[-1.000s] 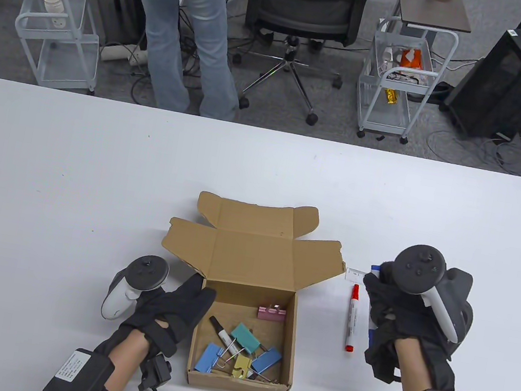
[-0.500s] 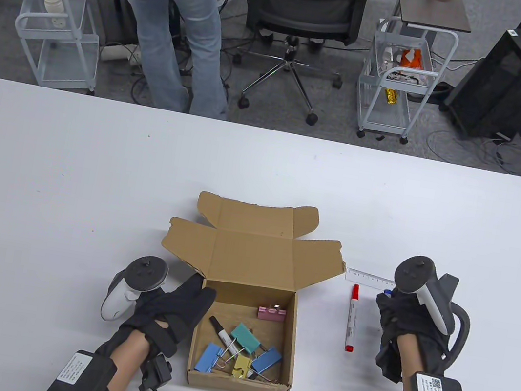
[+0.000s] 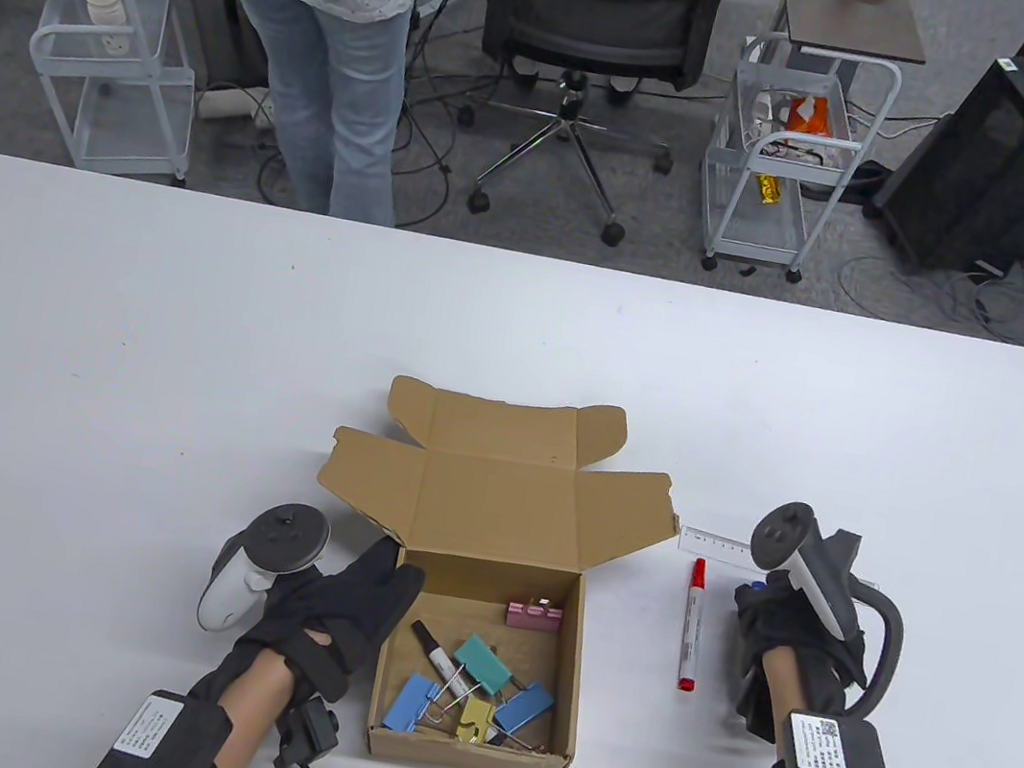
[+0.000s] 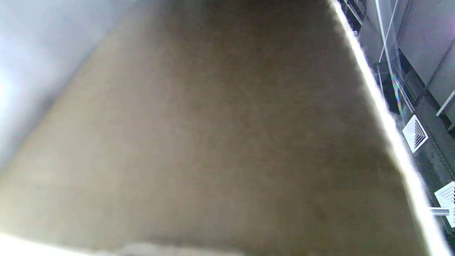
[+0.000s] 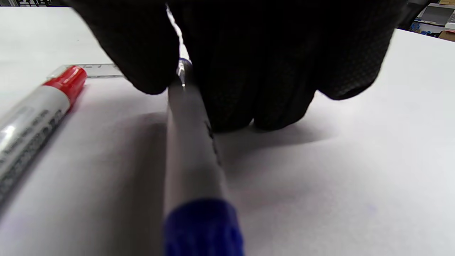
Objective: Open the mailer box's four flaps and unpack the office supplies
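The open mailer box (image 3: 492, 507) lies mid-table with its flaps spread. Inside are a black marker (image 3: 434, 649) and several binder clips, among them a pink one (image 3: 534, 613) and a teal one (image 3: 482, 663). My left hand (image 3: 361, 603) rests with extended fingers against the box's left wall, which fills the left wrist view (image 4: 213, 142). My right hand (image 3: 784, 631) grips a blue marker (image 5: 190, 142) low over the table, right of the box. A red marker (image 3: 692, 626) lies between the box and that hand. A clear ruler (image 3: 715, 545) lies just beyond it.
In the right wrist view the red marker (image 5: 32, 110) lies to the left of the blue one and the ruler (image 5: 96, 70) lies behind. Past the table's far edge are a person (image 3: 315, 32), an office chair (image 3: 589, 17) and wire carts (image 3: 781, 155).
My right hand has drawn back toward the near edge and lowered with the blue marker, uncovering the ruler. My left hand has not moved. The person behind has shifted.
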The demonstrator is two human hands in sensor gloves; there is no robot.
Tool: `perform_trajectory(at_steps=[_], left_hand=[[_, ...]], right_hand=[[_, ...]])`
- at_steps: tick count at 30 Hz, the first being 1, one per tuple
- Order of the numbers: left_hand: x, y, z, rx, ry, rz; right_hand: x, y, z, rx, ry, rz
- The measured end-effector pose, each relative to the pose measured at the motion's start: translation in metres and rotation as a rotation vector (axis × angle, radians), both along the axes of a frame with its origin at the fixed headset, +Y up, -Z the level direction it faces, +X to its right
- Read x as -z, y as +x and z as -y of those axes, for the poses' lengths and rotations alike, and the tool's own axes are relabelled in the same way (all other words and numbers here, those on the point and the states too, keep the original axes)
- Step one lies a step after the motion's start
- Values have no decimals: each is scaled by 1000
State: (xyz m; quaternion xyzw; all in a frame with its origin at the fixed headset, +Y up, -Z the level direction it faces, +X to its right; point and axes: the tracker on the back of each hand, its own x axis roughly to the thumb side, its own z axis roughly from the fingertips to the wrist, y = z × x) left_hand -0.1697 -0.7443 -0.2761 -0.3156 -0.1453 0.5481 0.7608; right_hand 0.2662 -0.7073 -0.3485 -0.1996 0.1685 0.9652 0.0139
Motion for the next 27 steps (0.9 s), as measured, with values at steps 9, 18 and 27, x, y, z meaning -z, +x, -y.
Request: perform_trajectory(at_steps=[9, 18, 27], left_hand=[[0, 0, 0, 1, 1, -4], [0, 0, 0, 2, 0, -3], [0, 0, 0, 2, 0, 1]], right_hand=[[6, -8, 2, -75, 2, -18], [6, -7, 1, -55, 3, -11], [-6, -15, -28, -38, 89, -49]])
